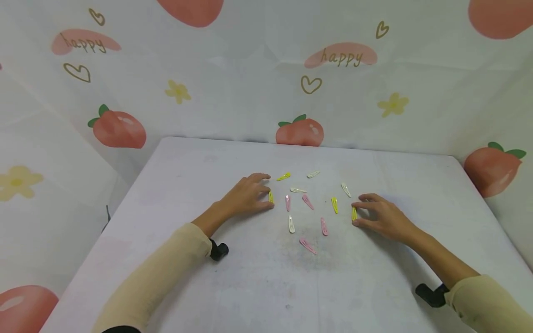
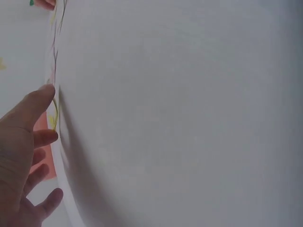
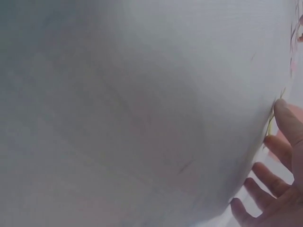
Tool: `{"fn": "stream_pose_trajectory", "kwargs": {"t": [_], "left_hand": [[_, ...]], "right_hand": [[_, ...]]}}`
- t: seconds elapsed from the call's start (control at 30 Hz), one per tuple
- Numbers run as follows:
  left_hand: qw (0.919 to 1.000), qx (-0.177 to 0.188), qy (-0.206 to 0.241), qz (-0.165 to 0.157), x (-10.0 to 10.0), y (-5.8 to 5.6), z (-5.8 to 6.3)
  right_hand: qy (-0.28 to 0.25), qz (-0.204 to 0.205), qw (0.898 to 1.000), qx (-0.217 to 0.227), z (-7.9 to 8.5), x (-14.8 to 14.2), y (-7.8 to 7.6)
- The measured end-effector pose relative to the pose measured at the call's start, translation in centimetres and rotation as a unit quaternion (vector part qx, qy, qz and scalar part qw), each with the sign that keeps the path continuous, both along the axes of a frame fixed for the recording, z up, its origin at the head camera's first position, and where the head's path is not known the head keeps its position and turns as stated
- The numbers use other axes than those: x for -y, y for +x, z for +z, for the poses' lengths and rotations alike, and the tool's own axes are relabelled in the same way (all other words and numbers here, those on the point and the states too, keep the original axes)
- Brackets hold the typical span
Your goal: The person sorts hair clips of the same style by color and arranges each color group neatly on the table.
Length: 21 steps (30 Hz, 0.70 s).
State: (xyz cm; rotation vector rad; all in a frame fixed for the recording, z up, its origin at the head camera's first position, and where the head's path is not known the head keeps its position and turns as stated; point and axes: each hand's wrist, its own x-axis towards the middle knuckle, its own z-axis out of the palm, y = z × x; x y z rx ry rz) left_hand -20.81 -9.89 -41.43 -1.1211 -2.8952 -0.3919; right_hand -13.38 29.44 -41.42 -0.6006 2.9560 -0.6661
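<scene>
My left hand pinches a yellow hair clip lengthwise, thumb at one end and index finger at the other. In the left wrist view that clip bows slightly between the two fingertips, close over the table. On the right side, my right hand has thumb and index finger at the ends of another yellow hair clip. The right wrist view shows this clip edge-on between them, the other fingers spread. Between the hands lie a yellow clip, a pink clip and a white clip.
More snap clips are scattered on the white table, among them a yellow one at the back, a white one and a pink one nearest the front. A peach-printed cloth hangs behind the table.
</scene>
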Motion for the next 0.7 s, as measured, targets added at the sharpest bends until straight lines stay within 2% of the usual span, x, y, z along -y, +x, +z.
{"fn": "stream_pose_trajectory", "kwargs": {"t": [0.17,0.43,0.7], "left_hand": [[0.9997,0.017,0.017,0.006,2.4,0.4,0.4],[0.9987,0.013,0.041,0.026,6.9,1.1,0.9],[0.9981,0.024,0.032,0.046,10.2,1.6,0.9]], "right_hand": [[0.001,0.000,1.000,0.000,-0.1,-0.2,0.0],[0.000,-0.006,1.000,-0.001,-0.2,-0.2,0.0],[0.000,-0.017,1.000,0.008,-0.2,-0.1,-0.1]]}}
